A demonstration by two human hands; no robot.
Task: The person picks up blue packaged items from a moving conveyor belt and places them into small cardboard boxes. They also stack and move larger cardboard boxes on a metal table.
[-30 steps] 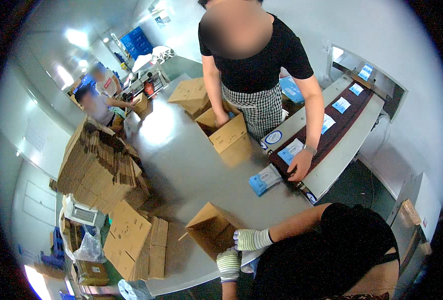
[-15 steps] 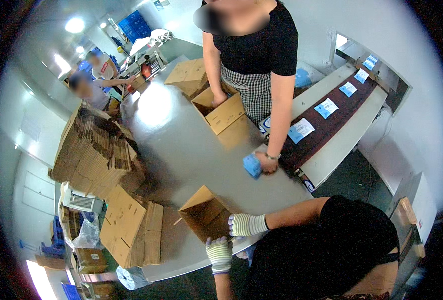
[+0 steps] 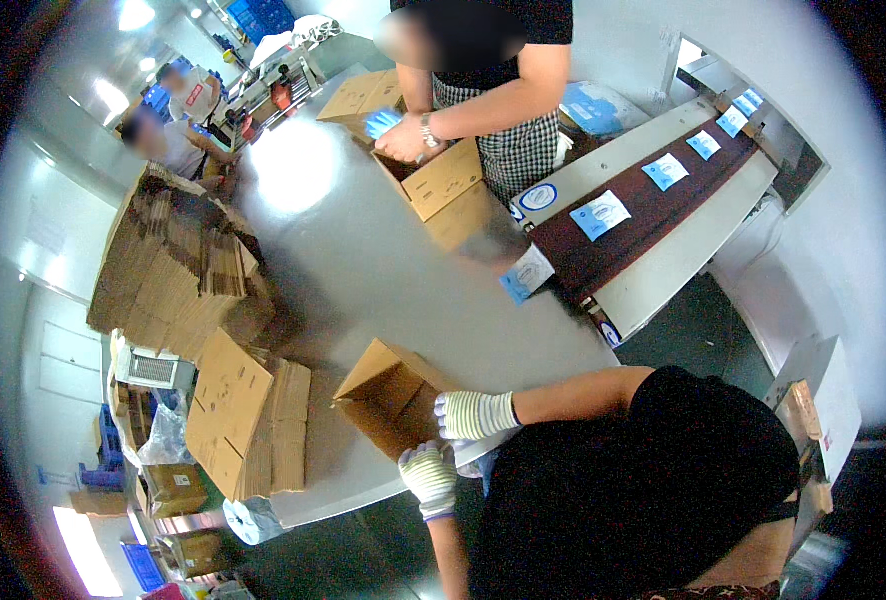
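Note:
An open cardboard box [image 3: 380, 392] stands at the near edge of the grey metal table, its inside showing. My left hand [image 3: 429, 480], in a striped fingerless glove, has its fingers folded over the box's near corner. My right hand [image 3: 476, 415], in a matching glove, is closed on the box's right-hand edge, close beside the left. Fingertips of both hands are partly hidden by the box wall. Across the table, a co-worker's hands [image 3: 406, 140] hold blue packets over a second open cardboard box [image 3: 446, 180].
Flattened cartons [image 3: 173, 270] are piled at the table's left, with a shorter stack [image 3: 243, 415] nearer me. A conveyor belt [image 3: 653, 215] on the right carries several blue-and-white packets; one packet [image 3: 528, 274] lies at its near end. Cardboard boxes [image 3: 176, 490] stand beyond the table's left edge.
The co-worker's hand has gone from the table beside the belt to the far box, carrying blue packets. Packets on the belt have advanced toward the table. My hands keep their hold on the near box.

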